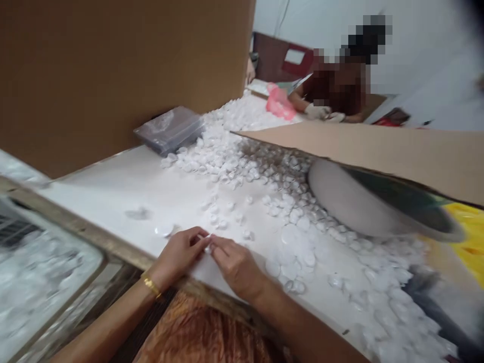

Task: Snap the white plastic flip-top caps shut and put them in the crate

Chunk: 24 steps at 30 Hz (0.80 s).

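Near the table's front edge, my left hand (184, 250) and my right hand (233, 263) meet with their fingertips pinched together. Between them is a small white plastic piece (208, 244), mostly hidden by the fingers; it looks like the small round white caps (223, 156) heaped across the table. A few loose caps (218, 221) lie just beyond my fingers. Flat clear round pieces (293, 252) are scattered to the right of my right hand. Another white piece (165, 231) lies by my left hand, blurred.
A clear plastic box (171, 130) stands by a tall cardboard panel (124, 65). A cardboard sheet (370, 151) overhangs a round-rimmed container (348, 206) on the right. At lower left is a bin (99, 259) of white pieces. Across the table sits a co-worker (335, 91) wearing gloves.
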Tool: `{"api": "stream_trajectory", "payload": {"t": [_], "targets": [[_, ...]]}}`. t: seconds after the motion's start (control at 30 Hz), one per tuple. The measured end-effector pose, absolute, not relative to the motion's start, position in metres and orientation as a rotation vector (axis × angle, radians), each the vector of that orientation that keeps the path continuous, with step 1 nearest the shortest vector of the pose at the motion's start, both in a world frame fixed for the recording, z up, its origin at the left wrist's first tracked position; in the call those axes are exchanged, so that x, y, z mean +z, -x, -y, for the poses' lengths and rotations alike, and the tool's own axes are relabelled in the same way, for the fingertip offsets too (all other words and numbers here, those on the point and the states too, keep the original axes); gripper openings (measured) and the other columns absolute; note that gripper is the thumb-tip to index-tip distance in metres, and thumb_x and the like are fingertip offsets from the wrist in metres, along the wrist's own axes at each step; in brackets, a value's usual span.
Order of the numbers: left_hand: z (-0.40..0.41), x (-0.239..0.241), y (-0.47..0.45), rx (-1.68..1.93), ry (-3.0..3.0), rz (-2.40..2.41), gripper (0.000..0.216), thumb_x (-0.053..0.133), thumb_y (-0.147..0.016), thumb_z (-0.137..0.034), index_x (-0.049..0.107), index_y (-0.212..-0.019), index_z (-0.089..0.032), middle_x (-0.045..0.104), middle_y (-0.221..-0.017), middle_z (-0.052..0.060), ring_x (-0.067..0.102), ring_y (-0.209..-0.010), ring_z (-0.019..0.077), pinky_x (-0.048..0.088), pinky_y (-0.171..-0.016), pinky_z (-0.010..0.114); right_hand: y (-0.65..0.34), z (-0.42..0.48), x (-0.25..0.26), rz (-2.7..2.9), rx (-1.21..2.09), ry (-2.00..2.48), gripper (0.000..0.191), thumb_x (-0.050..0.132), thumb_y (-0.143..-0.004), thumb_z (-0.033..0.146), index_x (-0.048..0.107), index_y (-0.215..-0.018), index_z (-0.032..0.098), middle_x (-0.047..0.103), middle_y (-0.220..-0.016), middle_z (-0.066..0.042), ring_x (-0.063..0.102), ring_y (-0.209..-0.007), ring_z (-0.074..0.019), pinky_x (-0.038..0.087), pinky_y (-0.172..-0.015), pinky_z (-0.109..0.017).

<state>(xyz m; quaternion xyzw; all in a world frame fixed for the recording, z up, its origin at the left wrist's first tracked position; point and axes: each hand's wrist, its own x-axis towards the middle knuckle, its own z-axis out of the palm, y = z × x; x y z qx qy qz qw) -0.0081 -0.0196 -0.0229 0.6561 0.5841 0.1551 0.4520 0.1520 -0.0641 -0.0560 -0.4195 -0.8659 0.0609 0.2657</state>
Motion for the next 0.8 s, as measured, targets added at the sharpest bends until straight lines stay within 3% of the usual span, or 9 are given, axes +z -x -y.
{"api": "stream_trajectory", "payload": {"t": [0.13,0.3,0.43,0.6,0.67,0.73,0.8], "targets": [[0.014,-0.028,0.006,0.359,-1.582,-1.401,0.031,0.046,-0.075,-0.047,0.058,-0.077,-0.019,0.051,-0.048,-0.005,0.046,-0.047,0.0131,0.031,-0.047,0.023,-0.151,0.062,-0.048,2.183,0.315,1.184,0.019,0.046,-0.086,0.014,0.058,-0.102,0.017,0.064,-0.11,-0.008,0.057,-0.107,-0.0151,0.047,-0.091,-0.027],[0.017,-0.028,0.006,0.28,-1.693,-1.487,0.034,0.039,-0.079,-0.047,0.058,-0.082,-0.019,0.052,-0.052,-0.003,0.05,-0.05,0.0152,0.035,-0.051,0.024,-0.196,0.063,-0.01,1.246,0.532,1.41,0.032,0.053,-0.084,0.031,0.043,-0.112,0.02,0.065,-0.097,-0.008,0.065,-0.072,-0.0137,0.054,-0.065,-0.026],[0.013,-0.015,0.005,0.414,-1.98,-1.676,0.041,0.037,-0.082,-0.049,0.056,-0.106,-0.021,0.06,-0.076,0.003,0.056,-0.064,0.0188,0.042,-0.06,0.029,-0.266,0.067,0.034,0.845,0.349,1.354,0.046,0.051,-0.084,0.036,0.035,-0.125,0.024,0.053,-0.118,-0.012,0.065,-0.078,-0.0156,0.053,-0.067,-0.031],[-0.034,0.038,-0.052,0.953,-2.648,-1.464,0.048,0.049,-0.082,-0.035,0.043,-0.128,-0.024,0.05,-0.114,0.013,0.049,-0.106,0.0277,0.042,-0.084,0.038,-0.313,0.07,0.075,0.703,0.262,1.05,0.033,0.06,-0.078,0.037,0.05,-0.107,0.025,0.059,-0.092,0.001,0.064,-0.073,-0.0144,0.049,-0.067,-0.03],[-0.061,0.059,-0.095,1.099,-2.785,-1.294,0.057,0.056,-0.079,-0.03,0.038,-0.132,-0.028,0.042,-0.128,0.013,0.041,-0.118,0.0292,0.037,-0.092,0.042,-0.316,0.07,0.085,0.718,0.217,1.056,0.032,0.063,-0.075,0.034,0.053,-0.104,0.024,0.058,-0.094,0.001,0.064,-0.073,-0.0145,0.047,-0.066,-0.028],[-0.086,0.075,-0.141,1.171,-2.849,-1.152,0.065,0.062,-0.075,-0.029,0.035,-0.134,-0.029,0.041,-0.132,0.012,0.039,-0.122,0.0288,0.035,-0.095,0.043,-0.315,0.071,0.09,0.764,0.16,1.107,0.038,0.063,-0.076,0.032,0.05,-0.111,0.026,0.057,-0.104,-0.002,0.064,-0.076,-0.0153,0.047,-0.066,-0.029],[-0.107,0.085,-0.18,1.173,-2.866,-1.026,0.061,0.062,-0.075,-0.028,0.04,-0.131,-0.027,0.05,-0.125,0.01,0.047,-0.115,0.0269,0.037,-0.093,0.04,-0.318,0.074,0.09,0.854,0.094,1.19,0.044,0.057,-0.08,0.032,0.044,-0.122,0.028,0.056,-0.112,-0.005,0.064,-0.081,-0.017,0.047,-0.069,-0.032]]}}
